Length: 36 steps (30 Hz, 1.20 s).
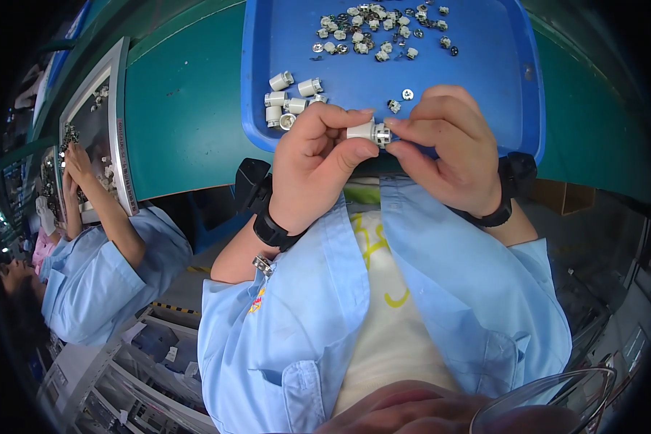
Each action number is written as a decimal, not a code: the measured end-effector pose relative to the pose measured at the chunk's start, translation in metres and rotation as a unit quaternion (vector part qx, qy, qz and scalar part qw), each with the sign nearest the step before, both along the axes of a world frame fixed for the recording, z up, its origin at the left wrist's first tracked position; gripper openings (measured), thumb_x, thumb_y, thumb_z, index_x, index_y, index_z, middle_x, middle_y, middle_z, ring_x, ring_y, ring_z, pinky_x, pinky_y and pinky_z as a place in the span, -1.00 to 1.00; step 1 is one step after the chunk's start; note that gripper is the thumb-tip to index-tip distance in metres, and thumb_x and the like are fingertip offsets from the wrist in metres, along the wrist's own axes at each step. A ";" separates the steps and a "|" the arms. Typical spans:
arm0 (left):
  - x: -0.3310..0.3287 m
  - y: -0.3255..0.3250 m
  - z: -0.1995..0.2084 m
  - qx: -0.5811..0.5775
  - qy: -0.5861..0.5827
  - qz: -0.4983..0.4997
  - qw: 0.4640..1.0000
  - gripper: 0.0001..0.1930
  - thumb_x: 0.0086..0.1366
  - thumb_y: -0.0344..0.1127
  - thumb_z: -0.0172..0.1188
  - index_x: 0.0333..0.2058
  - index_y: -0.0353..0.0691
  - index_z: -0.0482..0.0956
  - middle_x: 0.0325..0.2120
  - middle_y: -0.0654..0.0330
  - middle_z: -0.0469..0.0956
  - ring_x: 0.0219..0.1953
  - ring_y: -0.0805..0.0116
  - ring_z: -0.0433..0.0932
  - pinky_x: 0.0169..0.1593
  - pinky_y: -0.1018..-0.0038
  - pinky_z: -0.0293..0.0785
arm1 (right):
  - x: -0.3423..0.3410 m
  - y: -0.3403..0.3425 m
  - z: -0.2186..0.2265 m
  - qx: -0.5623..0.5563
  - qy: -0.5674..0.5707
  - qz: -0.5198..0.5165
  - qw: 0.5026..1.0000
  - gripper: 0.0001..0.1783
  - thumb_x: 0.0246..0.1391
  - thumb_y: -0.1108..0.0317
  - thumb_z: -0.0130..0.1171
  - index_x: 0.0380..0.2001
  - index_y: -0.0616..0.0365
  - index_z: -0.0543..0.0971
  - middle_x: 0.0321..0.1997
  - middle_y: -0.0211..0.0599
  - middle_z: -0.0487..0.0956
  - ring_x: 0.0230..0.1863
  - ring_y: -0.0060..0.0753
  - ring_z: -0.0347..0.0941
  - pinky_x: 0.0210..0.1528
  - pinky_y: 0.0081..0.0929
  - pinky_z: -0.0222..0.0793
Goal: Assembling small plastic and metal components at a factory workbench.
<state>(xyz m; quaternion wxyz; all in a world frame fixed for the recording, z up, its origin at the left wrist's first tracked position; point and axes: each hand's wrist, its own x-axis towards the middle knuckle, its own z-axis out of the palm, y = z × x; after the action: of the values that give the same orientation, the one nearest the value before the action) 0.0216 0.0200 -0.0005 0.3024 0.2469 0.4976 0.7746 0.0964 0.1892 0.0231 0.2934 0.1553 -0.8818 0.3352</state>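
Just above the near part of the tray (477, 79), the left hand (312, 155) pinches the socket (359, 131) by its white body — seemingly to steady it — leaving the metal end (382, 135) exposed for the right hand's (452, 148) nearly closed thumb and finger to grip.

This is a factory workroom. At twelve o'clock, a big blue plastic tray (286, 47) of little white-and-silver parts (358, 37) sits on a long green bench (184, 123). Near nine o'clock, another person (98, 278) in a light blue shirt works over a silver-edged tray (121, 137).
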 end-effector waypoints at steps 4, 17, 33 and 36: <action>0.001 -0.001 0.004 -0.021 -0.023 -0.020 0.999 -0.73 0.12 -0.54 0.17 -0.18 -0.35 0.38 -0.36 0.27 0.45 -0.32 0.63 0.43 -0.26 0.70 0.35 | 0.001 0.000 0.002 -0.029 -0.007 0.003 1.000 -0.72 -0.37 0.53 0.29 -0.42 0.20 0.54 -0.45 -0.31 0.41 -0.37 -0.25 0.34 -0.35 -0.46 0.26; -0.001 -0.003 0.003 -0.075 0.087 -0.015 0.993 -0.73 0.12 -0.53 0.17 -0.17 -0.34 0.40 -0.37 0.27 0.45 -0.36 0.64 0.43 -0.28 0.72 0.35 | 0.000 0.004 0.003 -0.071 -0.057 0.018 0.996 -0.72 -0.37 0.52 0.29 -0.44 0.21 0.53 -0.46 -0.30 0.44 -0.38 -0.27 0.36 -0.35 -0.47 0.27; 0.002 -0.002 0.002 -0.052 0.076 -0.004 0.996 -0.73 0.09 -0.50 0.22 -0.21 -0.34 0.42 -0.36 0.24 0.50 -0.36 0.64 0.45 -0.28 0.71 0.37 | 0.000 0.003 0.005 -0.053 -0.038 0.031 0.997 -0.76 -0.43 0.53 0.27 -0.54 0.20 0.48 -0.52 -0.29 0.43 -0.42 -0.26 0.36 -0.39 -0.47 0.29; 0.001 -0.001 0.000 -0.051 0.103 0.006 0.993 -0.72 0.08 -0.48 0.24 -0.21 -0.35 0.42 -0.38 0.25 0.51 -0.39 0.64 0.45 -0.30 0.72 0.37 | 0.001 0.003 0.005 -0.048 -0.039 0.038 0.997 -0.76 -0.43 0.54 0.27 -0.54 0.20 0.48 -0.53 -0.28 0.43 -0.43 -0.26 0.36 -0.39 -0.47 0.29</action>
<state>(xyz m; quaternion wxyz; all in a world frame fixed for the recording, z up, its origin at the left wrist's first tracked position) 0.0228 0.0189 -0.0002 0.2571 0.3066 0.5663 0.7205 0.0969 0.1919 0.0284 0.2525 0.1615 -0.8691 0.3936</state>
